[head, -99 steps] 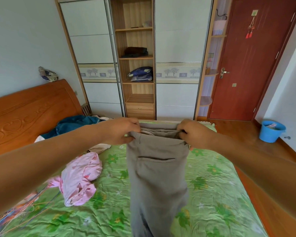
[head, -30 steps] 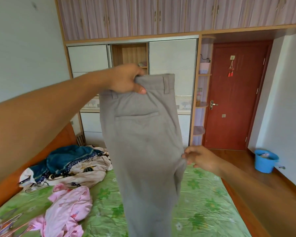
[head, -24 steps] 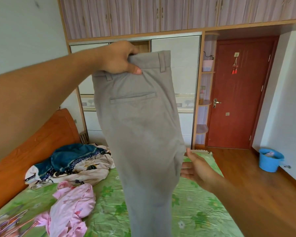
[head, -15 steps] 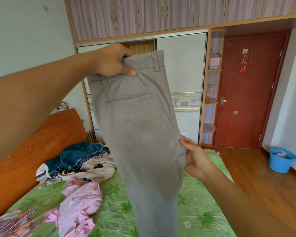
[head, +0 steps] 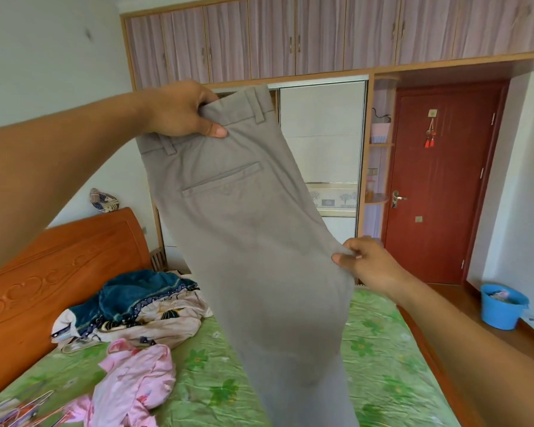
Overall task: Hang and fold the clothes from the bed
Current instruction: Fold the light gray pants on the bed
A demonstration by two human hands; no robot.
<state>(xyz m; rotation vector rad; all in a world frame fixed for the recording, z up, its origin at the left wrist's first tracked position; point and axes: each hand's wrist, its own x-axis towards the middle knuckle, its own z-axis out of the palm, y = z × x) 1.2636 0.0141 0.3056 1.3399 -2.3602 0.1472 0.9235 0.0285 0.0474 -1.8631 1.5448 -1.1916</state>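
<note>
I had the left hand point(head: 182, 110) gripping the grey trousers point(head: 253, 241) at the waistband; the right hand point(head: 367, 263) pinched their edge lower down.

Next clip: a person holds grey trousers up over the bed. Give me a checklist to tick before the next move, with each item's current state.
1. Left hand grips the waistband of the grey trousers: ok.
2. Right hand pinches the trousers' edge lower down: ok.
3. Trousers hang untwisted, back pocket toward the camera: ok as far as visible; the cuffs are out of frame.
4. Bare stretch of bed to the right of the trousers for laying them down: ok.
5. Pink garment and clothes pile lie to the left, apart from that stretch: ok.
6. Hangers at the lower left corner, free to pick up: cannot tell.
</note>
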